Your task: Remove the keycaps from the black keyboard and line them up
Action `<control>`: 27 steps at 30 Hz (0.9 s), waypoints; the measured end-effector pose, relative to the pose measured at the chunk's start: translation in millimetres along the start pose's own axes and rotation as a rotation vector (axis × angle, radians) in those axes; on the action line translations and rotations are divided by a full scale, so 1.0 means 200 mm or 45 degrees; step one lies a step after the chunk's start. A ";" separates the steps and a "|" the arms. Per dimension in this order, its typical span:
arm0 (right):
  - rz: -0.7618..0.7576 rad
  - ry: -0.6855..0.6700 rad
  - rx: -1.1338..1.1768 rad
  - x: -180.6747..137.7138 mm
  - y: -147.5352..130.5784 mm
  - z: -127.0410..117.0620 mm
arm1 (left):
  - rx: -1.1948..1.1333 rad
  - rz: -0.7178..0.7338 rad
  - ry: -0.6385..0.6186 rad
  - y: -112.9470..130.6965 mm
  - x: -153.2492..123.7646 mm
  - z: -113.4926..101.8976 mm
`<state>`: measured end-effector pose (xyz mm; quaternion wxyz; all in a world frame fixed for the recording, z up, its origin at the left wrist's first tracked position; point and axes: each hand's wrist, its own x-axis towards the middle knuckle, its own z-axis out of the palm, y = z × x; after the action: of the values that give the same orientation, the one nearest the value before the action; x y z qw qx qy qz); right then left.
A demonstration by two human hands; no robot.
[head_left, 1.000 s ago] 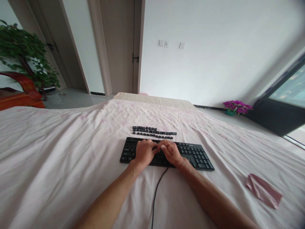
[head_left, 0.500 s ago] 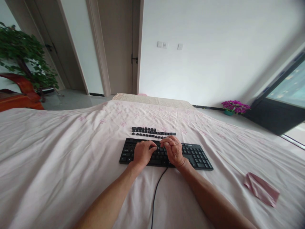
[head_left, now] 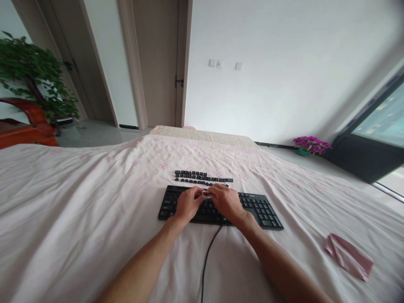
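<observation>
A black wired keyboard point(head_left: 259, 206) lies on a pale pink bedsheet point(head_left: 78, 202). Both my hands rest over its middle. My left hand point(head_left: 187, 205) has its fingers curled down onto the keys, with the fingertips meeting the right hand. My right hand point(head_left: 226, 202) is closed in a pinch on a small pale loop-shaped thing point(head_left: 206, 194) that sits between the two hands. Loose black keycaps point(head_left: 202, 176) are laid out in rows on the sheet just beyond the keyboard. The keys under my hands are hidden.
The keyboard's black cable point(head_left: 206, 261) runs toward me between my forearms. A folded pink cloth point(head_left: 349, 256) lies on the sheet at the right. A leafy plant point(head_left: 34, 80), a door point(head_left: 158, 63) and purple flowers point(head_left: 311, 144) stand beyond the bed.
My right hand has shifted slightly left and toward me, closing against the left hand. The small pale thing now shows between the fingertips. The keyboard and the keycap rows stay put.
</observation>
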<state>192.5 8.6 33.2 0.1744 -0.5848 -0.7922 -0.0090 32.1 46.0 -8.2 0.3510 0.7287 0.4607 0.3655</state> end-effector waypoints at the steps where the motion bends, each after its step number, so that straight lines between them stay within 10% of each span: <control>1: 0.021 -0.015 -0.015 0.00 0.00 0.00 | 0.005 -0.007 -0.001 0.00 0.00 0.00; 14: 0.539 0.060 0.123 0.36 0.30 0.04 | -0.015 0.056 0.046 -0.01 0.00 0.01; 27: 0.603 -0.156 -0.054 0.57 0.44 0.20 | 0.045 0.066 0.015 -0.02 0.01 0.02</control>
<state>234.8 150.6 12.0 0.1108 -0.7572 -0.6417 0.0509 33.8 47.7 -12.4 0.3256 0.7443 0.4503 0.3706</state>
